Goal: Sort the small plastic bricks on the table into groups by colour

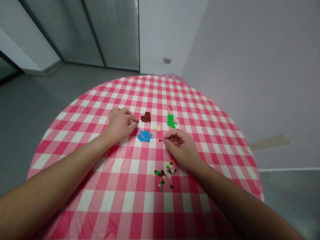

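Note:
My left hand (121,121) is closed at the left of the piles, with a small dark brown piece (137,121) at its thumb and fingertips. Just right of it lies a pile of brown building pieces (146,117). Blue pieces (144,136) are heaped below that pile. My right hand (182,146) has its fingers curled and thumb pressed to the index finger; what they hold, if anything, is too small to make out. Tiny red pieces (160,140) lie by those fingertips. Between the hands sit cream pieces (157,128), and green pieces (171,120) lie beyond my right hand.
Loose mixed small pieces (162,173) are scattered nearer to me, left of my right forearm. Everything rests on a round table with a red-and-white checked cloth (107,201). A wall (250,66) stands to the right, and glass panels (112,33) are behind.

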